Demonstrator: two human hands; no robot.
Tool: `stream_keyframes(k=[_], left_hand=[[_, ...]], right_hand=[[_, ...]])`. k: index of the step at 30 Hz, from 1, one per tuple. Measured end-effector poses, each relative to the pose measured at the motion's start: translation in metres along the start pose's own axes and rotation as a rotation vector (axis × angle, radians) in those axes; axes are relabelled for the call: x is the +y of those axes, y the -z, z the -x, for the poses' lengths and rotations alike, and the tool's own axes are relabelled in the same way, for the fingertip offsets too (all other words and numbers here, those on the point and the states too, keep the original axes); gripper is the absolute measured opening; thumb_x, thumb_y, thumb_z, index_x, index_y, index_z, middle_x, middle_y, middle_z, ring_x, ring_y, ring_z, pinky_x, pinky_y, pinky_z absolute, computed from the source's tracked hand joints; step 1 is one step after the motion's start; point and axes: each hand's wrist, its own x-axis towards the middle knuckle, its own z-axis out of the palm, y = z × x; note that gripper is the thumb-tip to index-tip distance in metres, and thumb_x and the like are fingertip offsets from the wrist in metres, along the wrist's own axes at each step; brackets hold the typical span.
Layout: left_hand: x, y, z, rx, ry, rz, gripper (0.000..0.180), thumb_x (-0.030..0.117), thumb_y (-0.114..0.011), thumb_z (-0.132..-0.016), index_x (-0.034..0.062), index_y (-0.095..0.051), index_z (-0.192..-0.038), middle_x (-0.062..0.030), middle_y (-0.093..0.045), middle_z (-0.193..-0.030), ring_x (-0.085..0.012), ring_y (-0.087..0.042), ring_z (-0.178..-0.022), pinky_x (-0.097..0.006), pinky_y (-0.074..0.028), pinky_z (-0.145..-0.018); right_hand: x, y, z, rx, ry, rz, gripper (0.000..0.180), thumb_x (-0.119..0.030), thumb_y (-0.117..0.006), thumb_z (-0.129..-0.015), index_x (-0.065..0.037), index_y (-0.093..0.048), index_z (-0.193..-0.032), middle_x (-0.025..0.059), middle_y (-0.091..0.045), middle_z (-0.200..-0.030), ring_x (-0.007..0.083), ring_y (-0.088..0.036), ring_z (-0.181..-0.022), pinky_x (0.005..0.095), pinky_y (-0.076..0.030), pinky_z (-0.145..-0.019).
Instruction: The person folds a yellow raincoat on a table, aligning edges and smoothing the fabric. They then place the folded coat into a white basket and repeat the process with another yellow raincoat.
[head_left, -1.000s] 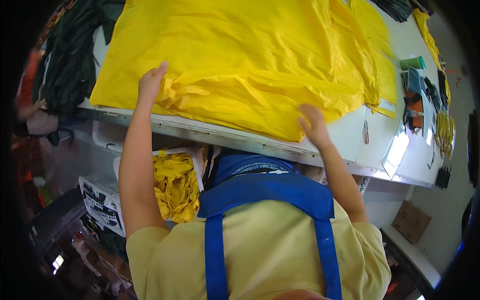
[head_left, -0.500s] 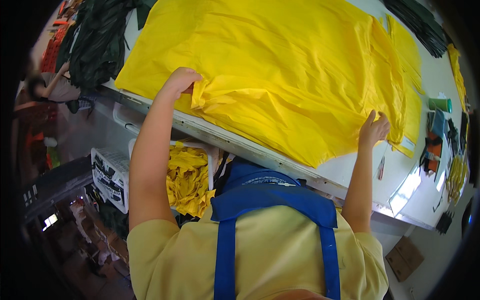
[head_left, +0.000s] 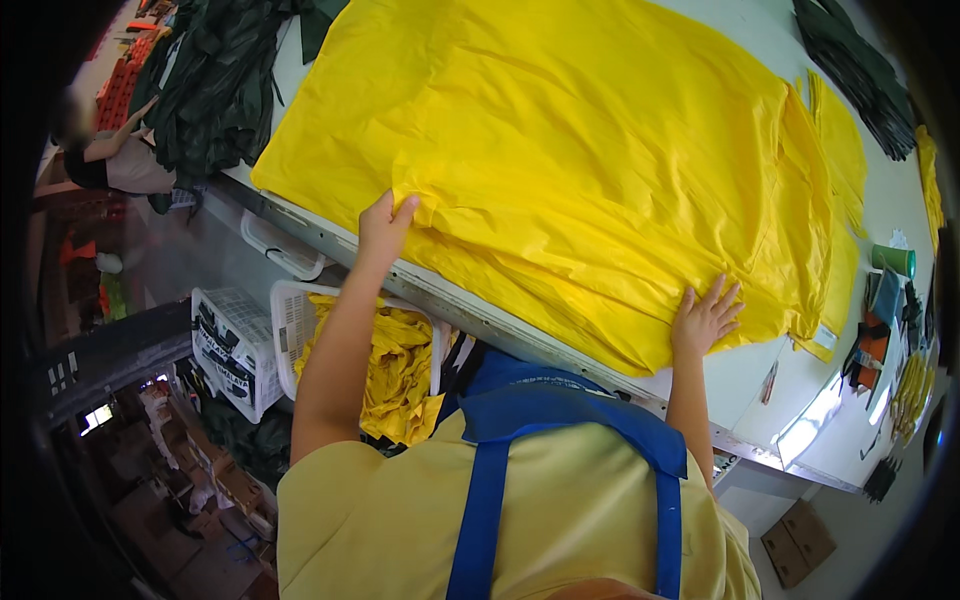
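Fingers (head_left: pixel 400 212) pinch the yellow fabric's (head_left: pixel 590 160) near edge.

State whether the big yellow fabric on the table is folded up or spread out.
Spread out: the yellow fabric lies flat across the table.

My left hand (head_left: pixel 383 226) hides its fingertips under the yellow fabric (head_left: pixel 590 160), whose far edge the picture's top cuts off.
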Motion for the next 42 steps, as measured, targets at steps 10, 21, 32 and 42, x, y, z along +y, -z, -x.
stream_keyframes(k=[10, 21, 32, 42], left_hand=[[-0.137, 0.049, -0.046, 0.771, 0.084, -0.524, 0.046, 0.03, -0.062, -0.086, -0.0025, -0.051, -0.116, -0.0158, -0.062, -0.095, -0.0334, -0.059, -0.09, -0.043, -0.047, -0.08], [-0.129, 0.111, -0.07, 0.513, 0.483, 0.962, 0.031, 0.002, -0.062, -0.079, -0.0015, -0.052, -0.108, -0.0126, -0.058, -0.107, -0.0273, -0.059, -0.097, -0.041, -0.051, -0.079], [-0.093, 0.243, -0.117, 0.394, -0.155, 0.934, 0.066, -0.006, -0.045, -0.085, 0.0185, -0.024, -0.143, -0.0102, -0.049, -0.129, -0.0289, -0.053, -0.111, -0.042, -0.049, -0.087], [-0.207, 0.238, -0.027, 0.449, 0.438, 0.404, 0.087, -0.009, -0.049, -0.078, 0.0294, -0.013, -0.148, -0.0102, -0.056, -0.107, -0.0142, -0.051, -0.058, -0.024, -0.044, -0.046]], right_hand=[[0.024, 0.04, 0.036, 0.1, 0.324, -0.373, 0.057, -0.018, -0.058, -0.086, -0.006, -0.036, -0.137, 0.0225, -0.033, -0.14, 0.0412, -0.028, -0.132, 0.0493, -0.024, -0.107], [0.03, 0.06, 0.09, -0.104, 0.55, -0.224, 0.042, -0.001, -0.059, -0.069, -0.012, -0.06, -0.109, 0.0086, -0.057, -0.118, 0.0313, -0.045, -0.121, 0.0478, -0.027, -0.107], [0.066, 0.126, 0.042, -0.169, 0.39, -0.395, 0.028, 0.0, -0.061, -0.078, -0.006, -0.061, -0.106, 0.0124, -0.063, -0.11, 0.0344, -0.055, -0.109, 0.043, -0.038, -0.102], [0.063, 0.106, 0.092, -0.322, 0.514, -0.318, 0.021, -0.002, -0.063, -0.072, -0.004, -0.065, -0.093, 0.0114, -0.065, -0.104, 0.032, -0.057, -0.108, 0.0401, -0.045, -0.093]])
